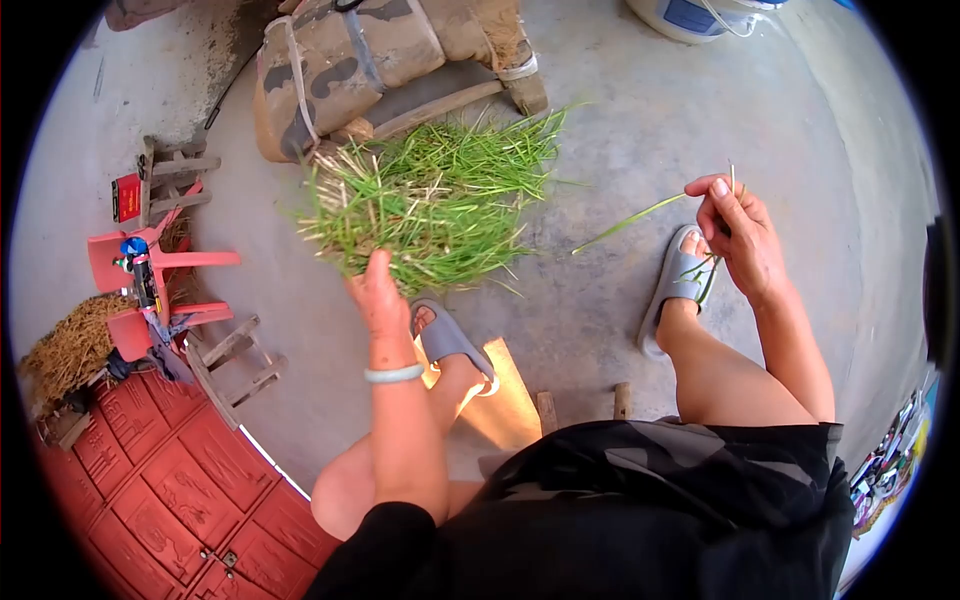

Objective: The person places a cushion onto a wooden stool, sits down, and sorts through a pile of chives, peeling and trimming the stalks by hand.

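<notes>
A loose heap of green grass (pixel 440 200) with pale, straw-coloured stalks lies on the grey floor, in front of a strapped camouflage bundle. My left hand (pixel 380 290), with a pale bracelet at the wrist, is at the near edge of the heap; its fingers are mostly hidden by the grass. Over my right foot, apart from the heap, my right hand (pixel 738 225) is closed in a pinch on a few grass blades (pixel 640 217). One long blade sticks out to the left, and others hang below the hand.
Beyond the grass lies the camouflage bundle (pixel 400 50) on a wooden frame. A white bucket (pixel 690 18) is at the top right. On the left are a red plastic chair (pixel 195 259), wooden stools (pixel 232 345), dry straw (pixel 75 345) and a red door (pixel 190 480). My sandalled feet flank the middle floor.
</notes>
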Motion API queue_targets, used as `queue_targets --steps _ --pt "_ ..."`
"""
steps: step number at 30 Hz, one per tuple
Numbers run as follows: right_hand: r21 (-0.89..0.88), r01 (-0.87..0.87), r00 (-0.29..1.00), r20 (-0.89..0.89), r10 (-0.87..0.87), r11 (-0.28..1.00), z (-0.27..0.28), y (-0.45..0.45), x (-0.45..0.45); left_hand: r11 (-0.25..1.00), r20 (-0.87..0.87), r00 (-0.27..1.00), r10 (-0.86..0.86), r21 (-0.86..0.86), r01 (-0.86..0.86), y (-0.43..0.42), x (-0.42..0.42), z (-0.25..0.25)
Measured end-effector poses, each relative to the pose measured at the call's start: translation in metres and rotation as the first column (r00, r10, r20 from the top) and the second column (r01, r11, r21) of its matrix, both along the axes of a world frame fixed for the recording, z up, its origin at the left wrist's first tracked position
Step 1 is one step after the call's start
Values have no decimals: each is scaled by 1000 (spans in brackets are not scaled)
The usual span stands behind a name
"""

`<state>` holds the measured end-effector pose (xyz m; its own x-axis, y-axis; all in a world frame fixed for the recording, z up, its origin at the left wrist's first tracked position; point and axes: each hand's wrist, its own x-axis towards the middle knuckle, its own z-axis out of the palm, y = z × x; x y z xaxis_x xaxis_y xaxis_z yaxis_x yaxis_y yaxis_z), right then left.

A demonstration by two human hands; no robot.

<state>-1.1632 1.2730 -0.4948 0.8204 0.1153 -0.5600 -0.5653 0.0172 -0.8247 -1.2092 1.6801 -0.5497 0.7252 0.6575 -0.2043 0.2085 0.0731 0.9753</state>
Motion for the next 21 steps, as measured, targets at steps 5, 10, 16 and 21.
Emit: queue_targets --steps 5,10,16,21 --pt "2 4 1000 1 -4 1000 3 -4 -1 956 15 984 -176 242 168 -8 -4 62" --pt "49 21 1000 -10 -20 999 2 -11 -4 617 -266 827 -495 563 550 -39 13 62" --pt "41 75 997 -23 -74 996 3 -26 -8 92 -828 347 -441 343 935 -61 73 -18" --pt "38 97 995 -37 -96 995 -4 -38 -6 194 -856 178 -485 93 977 -63 104 -21"
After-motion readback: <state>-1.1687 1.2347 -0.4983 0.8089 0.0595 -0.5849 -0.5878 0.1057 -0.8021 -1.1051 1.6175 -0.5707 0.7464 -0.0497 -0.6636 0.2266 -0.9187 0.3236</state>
